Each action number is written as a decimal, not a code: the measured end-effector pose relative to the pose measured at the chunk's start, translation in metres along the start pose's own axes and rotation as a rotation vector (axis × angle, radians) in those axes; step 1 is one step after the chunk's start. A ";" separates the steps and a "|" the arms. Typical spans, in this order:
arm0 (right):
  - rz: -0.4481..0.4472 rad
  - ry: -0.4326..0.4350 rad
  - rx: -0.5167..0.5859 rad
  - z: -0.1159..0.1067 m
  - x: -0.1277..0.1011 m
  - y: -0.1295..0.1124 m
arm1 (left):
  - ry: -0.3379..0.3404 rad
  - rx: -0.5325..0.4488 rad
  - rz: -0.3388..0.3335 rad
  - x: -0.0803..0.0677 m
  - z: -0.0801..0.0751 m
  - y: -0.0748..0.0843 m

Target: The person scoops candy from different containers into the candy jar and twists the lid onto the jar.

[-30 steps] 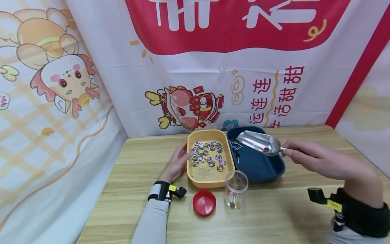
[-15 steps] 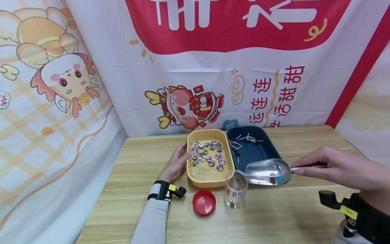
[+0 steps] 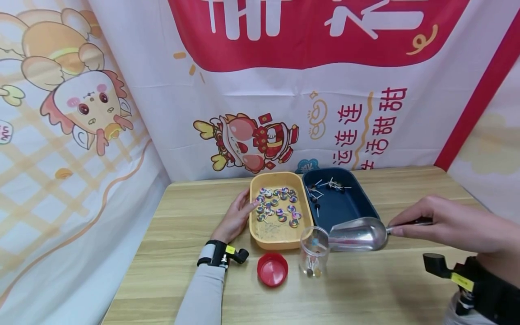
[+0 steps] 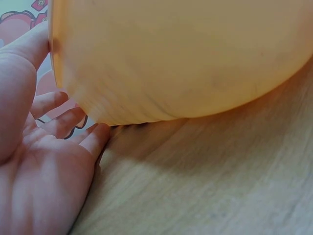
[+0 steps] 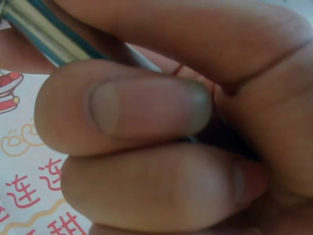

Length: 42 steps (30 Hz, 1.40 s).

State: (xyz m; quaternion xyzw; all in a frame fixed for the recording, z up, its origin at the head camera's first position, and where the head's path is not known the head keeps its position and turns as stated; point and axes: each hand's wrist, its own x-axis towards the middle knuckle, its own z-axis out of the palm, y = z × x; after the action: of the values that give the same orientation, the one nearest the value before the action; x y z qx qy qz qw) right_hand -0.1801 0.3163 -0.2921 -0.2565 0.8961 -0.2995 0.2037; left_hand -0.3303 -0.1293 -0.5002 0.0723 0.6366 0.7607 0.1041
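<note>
Right hand (image 3: 443, 223) around scoop (image 3: 357, 234), tipped jarward

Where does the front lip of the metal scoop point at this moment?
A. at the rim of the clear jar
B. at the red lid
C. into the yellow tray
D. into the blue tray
A: the metal scoop, held by the right hand, meets the clear jar at its rim.
</note>
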 end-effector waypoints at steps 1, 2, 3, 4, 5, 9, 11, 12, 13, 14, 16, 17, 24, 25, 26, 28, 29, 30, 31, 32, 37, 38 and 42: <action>-0.002 0.002 -0.002 0.000 0.000 0.000 | 0.001 -0.001 -0.001 0.000 0.000 0.000; -0.005 0.005 -0.007 0.000 0.000 0.000 | 0.002 0.001 -0.001 0.000 0.000 0.000; -0.011 0.009 -0.015 0.001 0.000 -0.001 | 0.002 0.002 0.000 0.000 0.000 0.000; -0.015 0.011 -0.024 0.001 0.000 -0.001 | 0.002 0.004 0.001 0.000 0.000 0.000; -0.018 0.016 -0.035 0.001 0.000 -0.001 | 0.004 0.006 0.001 0.000 0.000 0.000; -0.015 0.033 -0.060 0.001 0.001 -0.002 | 0.002 0.011 0.005 0.000 0.001 0.000; -0.003 0.049 -0.072 0.000 0.002 -0.001 | 0.002 0.013 0.001 0.000 0.000 0.000; 0.005 0.060 -0.081 0.000 0.002 -0.001 | 0.003 0.013 -0.001 0.000 0.000 0.000; 0.011 0.072 -0.095 -0.001 0.003 0.000 | 0.003 0.014 -0.003 0.000 0.000 0.001; 0.028 0.085 -0.111 -0.001 0.004 0.001 | 0.003 0.014 -0.005 0.000 0.000 0.001; 0.079 0.111 -0.145 -0.001 0.007 0.004 | 0.002 0.015 -0.007 0.000 0.000 0.000; 0.106 0.124 -0.162 -0.001 0.009 0.005 | 0.002 0.015 -0.006 0.000 0.000 0.000; 0.166 0.164 -0.218 0.001 0.027 0.020 | 0.005 0.030 -0.007 0.000 0.000 0.000; 0.171 0.164 -0.219 0.002 0.030 0.021 | 0.006 0.030 -0.008 0.000 0.000 0.000; 0.184 0.167 -0.223 0.003 0.033 0.021 | 0.006 0.030 -0.008 -0.001 0.000 0.000; 0.214 0.168 -0.223 0.005 0.039 0.021 | 0.004 0.031 -0.008 -0.001 0.001 0.001; 0.229 0.170 -0.221 0.007 0.043 0.020 | 0.003 0.031 -0.005 0.000 0.001 0.001; 0.247 0.173 -0.219 0.008 0.047 0.020 | 0.003 0.032 -0.003 0.000 0.001 0.001; 0.268 0.174 -0.216 0.010 0.051 0.019 | 0.001 0.032 0.000 0.000 0.000 0.001; 0.296 0.168 -0.208 0.012 0.056 0.019 | -0.002 0.032 0.002 0.000 0.000 0.001; 0.428 0.108 -0.144 0.025 0.083 0.018 | -0.012 0.020 0.009 -0.001 -0.002 -0.001; 0.447 0.101 -0.142 0.028 0.089 0.018 | -0.012 0.019 0.006 -0.001 -0.002 -0.002; 0.462 0.129 -0.228 0.036 0.111 0.021 | -0.010 0.024 0.000 -0.002 -0.001 -0.002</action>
State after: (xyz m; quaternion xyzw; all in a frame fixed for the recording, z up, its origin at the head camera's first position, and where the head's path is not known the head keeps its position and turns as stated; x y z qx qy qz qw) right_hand -0.2561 0.2508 -0.3555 -0.0468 0.9700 -0.1581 0.1788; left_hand -0.3288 -0.1304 -0.5022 0.0773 0.6450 0.7528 0.1061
